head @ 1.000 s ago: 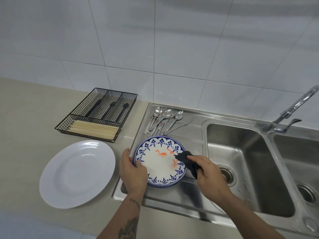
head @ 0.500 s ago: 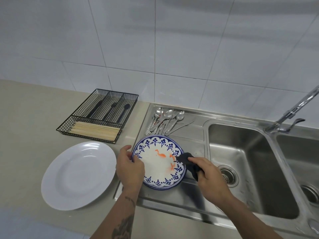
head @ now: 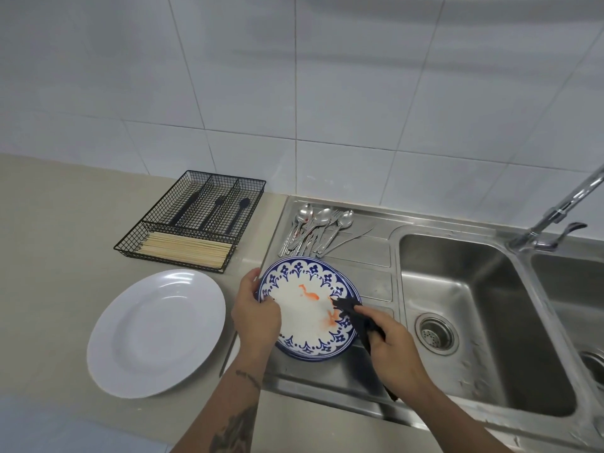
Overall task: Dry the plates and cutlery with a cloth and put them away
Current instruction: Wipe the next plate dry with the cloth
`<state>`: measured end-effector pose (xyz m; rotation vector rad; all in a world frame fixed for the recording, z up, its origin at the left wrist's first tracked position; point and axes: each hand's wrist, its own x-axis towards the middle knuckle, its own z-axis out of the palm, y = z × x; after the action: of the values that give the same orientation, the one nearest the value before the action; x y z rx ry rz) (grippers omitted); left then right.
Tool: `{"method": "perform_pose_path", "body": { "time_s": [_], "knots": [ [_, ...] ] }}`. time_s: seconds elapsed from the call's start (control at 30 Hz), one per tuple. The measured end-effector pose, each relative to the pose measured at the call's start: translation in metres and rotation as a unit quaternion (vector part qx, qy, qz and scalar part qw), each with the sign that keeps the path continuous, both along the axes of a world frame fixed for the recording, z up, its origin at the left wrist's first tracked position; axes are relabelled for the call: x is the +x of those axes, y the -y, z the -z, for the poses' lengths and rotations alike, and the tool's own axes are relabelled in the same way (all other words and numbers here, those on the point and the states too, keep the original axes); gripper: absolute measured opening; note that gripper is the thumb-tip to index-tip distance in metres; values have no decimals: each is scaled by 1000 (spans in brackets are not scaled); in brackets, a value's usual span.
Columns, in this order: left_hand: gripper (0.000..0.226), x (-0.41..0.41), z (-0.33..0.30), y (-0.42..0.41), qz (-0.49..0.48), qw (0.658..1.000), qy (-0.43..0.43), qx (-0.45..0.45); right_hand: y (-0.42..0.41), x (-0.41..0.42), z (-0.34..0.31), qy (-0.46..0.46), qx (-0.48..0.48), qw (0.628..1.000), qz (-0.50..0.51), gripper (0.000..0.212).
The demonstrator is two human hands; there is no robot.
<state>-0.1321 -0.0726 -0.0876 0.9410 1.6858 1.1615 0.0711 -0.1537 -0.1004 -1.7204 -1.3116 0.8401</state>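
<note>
Plate with the blue rim sits on the sink's drainboard, near its front left corner, and I can see orange smears on the white middle. My left hand grips its left edge, thumb up by the rim and fingers curled over onto the face. My right hand is clamped on a dark cloth, whose tip is pressed against the right side of the plate, just beside the bigger smear. The rest of the cloth trails down under my wrist toward the front edge of the sink.

Cutlery lies in a loose pile at the back of the drainboard, spoons, a fork and a knife, handles pointing toward me. On the counter left of the sink there's a white plate, apart from the blue one. Behind it sits a black wire tray holding black utensils in the back compartments and wooden sticks in the front one. The basin and tap are off to the right.
</note>
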Motion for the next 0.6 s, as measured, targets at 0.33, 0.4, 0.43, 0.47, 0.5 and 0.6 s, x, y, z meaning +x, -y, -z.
{"method": "perform_pose_path", "body": {
  "time_s": [0.33,0.4,0.43,0.47,0.5,0.6],
  "knots": [
    [61,2,-31,-5,-124,960,252,-21,8,4,-22,44,76,996,-25,57],
    [63,9,-43,-8,-114,945,305,-24,12,8,-31,85,100,990,-52,53],
    [63,15,-49,-9,-96,941,324,-22,14,11,-34,111,111,986,-61,51],
    [64,22,-54,-10,-77,937,340,-19,15,14,-36,143,120,980,-65,51],
    [65,31,-57,-11,-62,934,351,-14,17,19,-38,173,127,975,-62,51],
    [67,64,-59,-11,-42,933,357,1,21,41,-36,223,131,965,-42,50]
  ]
}}
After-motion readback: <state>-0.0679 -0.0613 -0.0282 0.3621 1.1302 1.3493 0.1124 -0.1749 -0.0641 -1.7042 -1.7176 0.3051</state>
